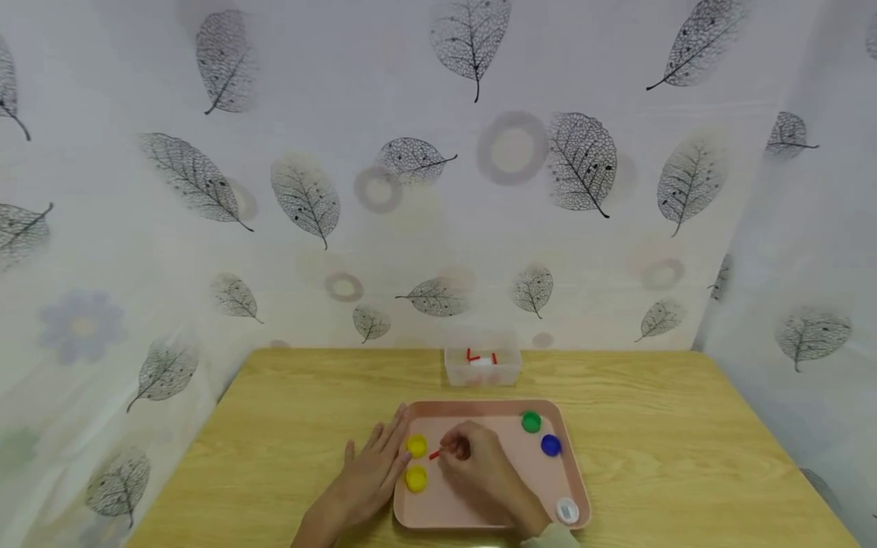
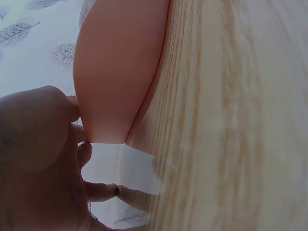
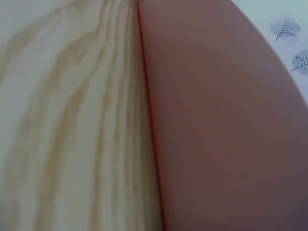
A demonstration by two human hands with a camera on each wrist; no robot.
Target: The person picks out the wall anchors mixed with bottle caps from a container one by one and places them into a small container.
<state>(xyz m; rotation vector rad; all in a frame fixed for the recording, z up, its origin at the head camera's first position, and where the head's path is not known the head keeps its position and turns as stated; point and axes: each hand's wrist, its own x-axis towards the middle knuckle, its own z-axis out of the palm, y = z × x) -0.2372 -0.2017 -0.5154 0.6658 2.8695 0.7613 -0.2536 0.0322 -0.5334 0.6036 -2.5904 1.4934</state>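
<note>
Over the pink tray (image 1: 479, 510), my right hand (image 1: 479, 457) pinches a small red stick (image 1: 435, 455) between thumb and fingers. The stick points left, close to two yellow round caps (image 1: 416, 479) by the tray's left side. My left hand (image 1: 373, 472) lies at the left rim with its fingers stretched out, the thumb reaching over the edge beside the yellow caps. In the left wrist view, the left fingers (image 2: 84, 154) touch the tray's outer wall (image 2: 120, 72). The right wrist view shows the tray's side (image 3: 221, 120) but no hand.
A green cap (image 1: 530, 422) and a blue cap (image 1: 551, 445) sit at the tray's right side, a white round piece (image 1: 567, 510) in its near right corner. Behind the tray, a clear plastic box (image 1: 483, 373) holds several red sticks. Leaf-patterned cloth hangs around the wooden table (image 1: 671, 441).
</note>
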